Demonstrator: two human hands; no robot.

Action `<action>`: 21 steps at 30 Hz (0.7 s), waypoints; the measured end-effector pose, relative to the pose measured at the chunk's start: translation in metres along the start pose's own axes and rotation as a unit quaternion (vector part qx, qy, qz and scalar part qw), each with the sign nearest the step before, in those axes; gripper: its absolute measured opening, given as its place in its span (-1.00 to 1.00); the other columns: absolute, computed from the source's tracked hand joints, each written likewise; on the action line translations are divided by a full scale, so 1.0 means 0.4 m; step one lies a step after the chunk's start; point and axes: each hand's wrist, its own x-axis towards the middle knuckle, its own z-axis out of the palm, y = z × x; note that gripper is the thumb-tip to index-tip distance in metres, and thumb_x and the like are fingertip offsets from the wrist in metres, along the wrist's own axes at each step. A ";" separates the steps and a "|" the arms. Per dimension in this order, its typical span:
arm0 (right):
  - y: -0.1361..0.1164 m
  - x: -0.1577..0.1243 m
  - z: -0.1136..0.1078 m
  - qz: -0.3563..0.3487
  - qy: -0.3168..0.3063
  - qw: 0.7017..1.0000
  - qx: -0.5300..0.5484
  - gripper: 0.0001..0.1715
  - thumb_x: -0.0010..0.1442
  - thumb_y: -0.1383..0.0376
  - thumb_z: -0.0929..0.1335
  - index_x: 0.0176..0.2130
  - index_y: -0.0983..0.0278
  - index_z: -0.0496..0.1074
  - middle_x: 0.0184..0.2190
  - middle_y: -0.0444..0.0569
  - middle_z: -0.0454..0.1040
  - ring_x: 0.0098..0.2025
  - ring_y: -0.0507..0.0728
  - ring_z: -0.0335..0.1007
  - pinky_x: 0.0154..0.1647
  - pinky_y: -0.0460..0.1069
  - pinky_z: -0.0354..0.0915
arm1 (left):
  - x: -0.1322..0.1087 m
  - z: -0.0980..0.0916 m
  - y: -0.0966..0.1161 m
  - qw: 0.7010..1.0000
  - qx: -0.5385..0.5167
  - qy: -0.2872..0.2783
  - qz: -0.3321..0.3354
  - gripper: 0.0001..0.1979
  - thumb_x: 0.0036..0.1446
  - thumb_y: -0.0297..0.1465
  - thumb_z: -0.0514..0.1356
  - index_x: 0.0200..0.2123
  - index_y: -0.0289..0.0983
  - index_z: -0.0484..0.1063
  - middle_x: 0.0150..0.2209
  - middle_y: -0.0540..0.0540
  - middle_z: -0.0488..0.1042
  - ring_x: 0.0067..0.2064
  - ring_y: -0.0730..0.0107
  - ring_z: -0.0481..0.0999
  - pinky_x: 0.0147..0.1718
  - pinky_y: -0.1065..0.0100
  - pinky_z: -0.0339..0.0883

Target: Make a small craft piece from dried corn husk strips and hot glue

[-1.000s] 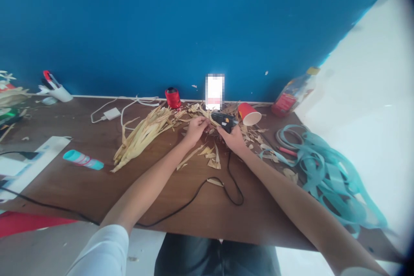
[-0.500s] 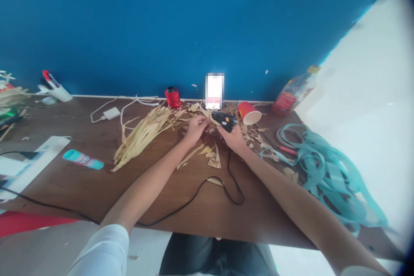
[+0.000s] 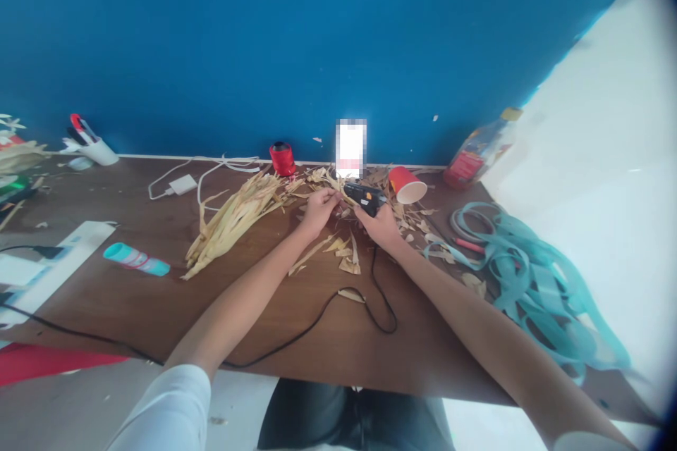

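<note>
Right hand [image 3: 381,227] gripping | black glue gun [image 3: 364,199] (orange-marked) | left hand [image 3: 319,214] pinching dry corn husk [image 3: 328,187]

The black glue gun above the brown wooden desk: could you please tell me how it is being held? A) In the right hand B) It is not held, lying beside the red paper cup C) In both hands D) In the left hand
A: the right hand grips the black glue gun, while the left hand is at the dry pale leaf strips.

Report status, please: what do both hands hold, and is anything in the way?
Left hand pinching dried husk strip; right hand gripping black glue gun. Loose husk scraps around both hands. Red paper cup on its side beyond the gun.
</note>
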 end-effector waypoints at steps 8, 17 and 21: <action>0.003 0.002 0.001 -0.005 0.007 1.000 -0.016 -0.62 0.12 0.04 0.32 -0.54 0.24 0.34 -0.67 -0.11 0.37 -0.59 0.08 0.27 -0.58 -0.03 0.26 | -0.001 0.002 0.006 1.000 -0.005 0.005 -0.004 -0.74 0.06 -0.22 0.24 -0.40 -0.33 0.41 -0.50 -0.06 0.49 -0.52 0.48 0.39 -0.48 0.42 0.25; -0.001 -0.001 0.000 -0.008 0.008 1.000 -0.007 -0.63 0.11 0.02 0.33 -0.49 0.26 0.38 -0.65 -0.10 0.38 -0.61 0.07 0.26 -0.61 -0.03 0.24 | -0.001 -0.001 0.002 1.000 -0.007 0.008 0.003 -0.74 0.06 -0.22 0.24 -0.38 -0.34 0.42 -0.49 -0.07 0.51 -0.51 0.49 0.39 -0.48 0.42 0.26; -0.006 -0.002 -0.001 -0.004 0.010 1.000 -0.029 -0.63 0.10 0.04 0.34 -0.52 0.27 0.39 -0.65 -0.10 0.39 -0.62 0.07 0.24 -0.62 -0.04 0.21 | -0.003 0.000 0.007 1.000 -0.004 0.012 0.003 -0.74 0.06 -0.22 0.24 -0.38 -0.34 0.42 -0.48 -0.07 0.51 -0.51 0.49 0.39 -0.47 0.43 0.26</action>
